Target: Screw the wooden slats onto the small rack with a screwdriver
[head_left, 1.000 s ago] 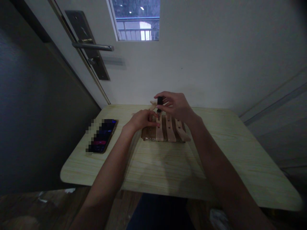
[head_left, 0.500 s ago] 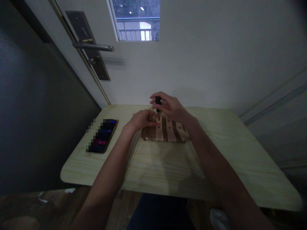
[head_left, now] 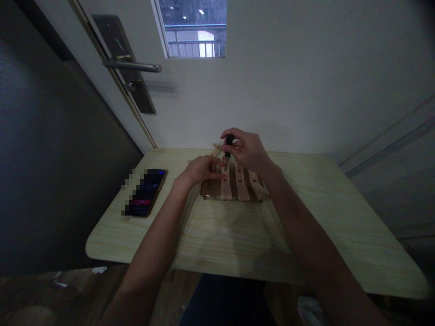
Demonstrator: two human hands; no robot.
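My right hand (head_left: 247, 151) grips a screwdriver (head_left: 229, 139) by its black handle, the shaft tilted down toward a hole in a pale wooden piece (head_left: 226, 190). My left hand (head_left: 204, 170) pinches that same piece near its upper end, thumb and fingers on either side. Two more shaped wooden pieces with holes, a middle one (head_left: 242, 190) and a right one (head_left: 256, 185), lie alongside it. All of them rest on a brown, shiny base (head_left: 211, 190). Whether the tip sits on a screw is too small to tell.
A phone (head_left: 146, 194) with a lit screen lies at the left of the wooden table (head_left: 210, 240). Another pale wooden piece (head_left: 216, 149) is behind my hands. Beyond the table's back edge stands a white door with a metal handle (head_left: 132, 66).
The screwdriver in my right hand has gone from nearly upright to leaning right, and that hand has shifted slightly right. My left hand stays put on the wooden piece.
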